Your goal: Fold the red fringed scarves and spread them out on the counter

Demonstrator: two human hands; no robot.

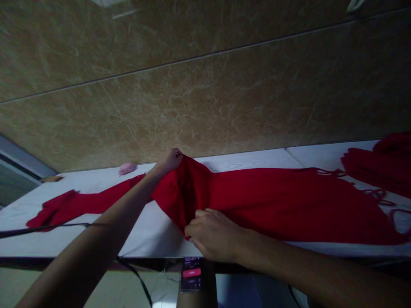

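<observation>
A long red knitted cloth, like a scarf (263, 201), lies spread along the white table, with fringe-like strands at its right end. My left hand (171, 159) is closed on its far edge, near the wall. Closer to me, my right hand (212, 233) pinches the near edge. Between the two hands the cloth is lifted and folds into a dark hollow. Another narrow red piece (86, 203) stretches out to the left, partly behind my left forearm; whether it joins the held cloth I cannot tell.
A heap of red fabric (382, 164) sits at the table's right end. By the tiled wall (224, 94) lies a small pink bundle (127, 168), with a brown block (52, 179) at the far left corner. A lit phone (192, 273) and dark cables show below the table's front edge.
</observation>
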